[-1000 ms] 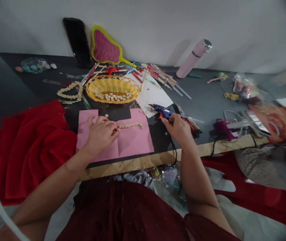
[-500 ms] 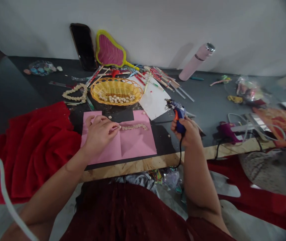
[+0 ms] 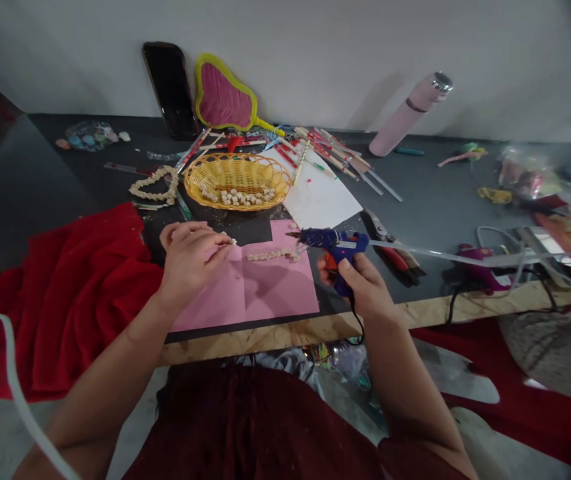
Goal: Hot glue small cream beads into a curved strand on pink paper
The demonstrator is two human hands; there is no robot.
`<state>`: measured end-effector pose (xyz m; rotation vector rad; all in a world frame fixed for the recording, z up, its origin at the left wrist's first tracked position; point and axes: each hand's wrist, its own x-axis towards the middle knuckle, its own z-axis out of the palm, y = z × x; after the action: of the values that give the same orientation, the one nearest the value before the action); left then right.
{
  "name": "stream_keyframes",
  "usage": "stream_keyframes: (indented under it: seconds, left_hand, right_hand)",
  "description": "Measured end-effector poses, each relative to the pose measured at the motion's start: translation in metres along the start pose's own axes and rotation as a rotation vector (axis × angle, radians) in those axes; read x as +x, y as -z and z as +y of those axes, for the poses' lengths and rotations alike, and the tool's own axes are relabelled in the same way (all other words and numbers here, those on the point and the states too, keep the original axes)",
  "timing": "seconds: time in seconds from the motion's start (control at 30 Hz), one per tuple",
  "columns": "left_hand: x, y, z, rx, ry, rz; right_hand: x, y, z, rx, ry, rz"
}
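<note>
My right hand [image 3: 360, 280] grips a blue hot glue gun [image 3: 338, 243] by its handle, nozzle pointing left over the pink paper [image 3: 280, 293]. A long clear glue stick [image 3: 405, 251] sticks out of its back. My left hand [image 3: 188, 257] is over the left part of the paper, fingers bent together. Small pale bits [image 3: 229, 239] show at its fingertips; what the fingers pinch is too small to make out. A short strand of knobbly cream pieces [image 3: 271, 255] lies on the paper between the hands, below the nozzle.
A yellow wicker basket [image 3: 238, 175] holds more cream pieces. Beside it lie a heart-shaped outline [image 3: 158, 185], white paper [image 3: 323, 197] and striped sticks. Pliers [image 3: 393, 250], a pink bottle [image 3: 408, 117], a phone [image 3: 170, 90] and red cloth [image 3: 80, 293] are around. A cord hangs from the gun.
The glue gun has swung from pointing away to pointing left, and moved nearer the strand. My left hand has drawn back from the strand's left end toward the loose bits. The pliers are now uncovered.
</note>
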<state>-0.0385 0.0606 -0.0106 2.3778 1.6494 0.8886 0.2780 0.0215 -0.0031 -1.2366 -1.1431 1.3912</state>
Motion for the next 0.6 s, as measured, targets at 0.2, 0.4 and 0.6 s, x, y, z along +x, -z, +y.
stream_keyframes:
  seconds: [0.2, 0.4, 0.6]
  left_hand:
    - [-0.003, -0.006, 0.012, -0.046, -0.069, -0.05]
    - [-0.004, -0.007, 0.016, -0.091, -0.078, -0.028]
    - [-0.006, -0.01, 0.014, -0.114, -0.122, -0.014]
  right_hand:
    - [-0.002, -0.013, -0.001, -0.055, 0.031, -0.219]
    - [-0.001, -0.015, 0.003, -0.097, 0.071, -0.307]
    - [0.001, -0.017, 0.004, -0.158, 0.092, -0.332]
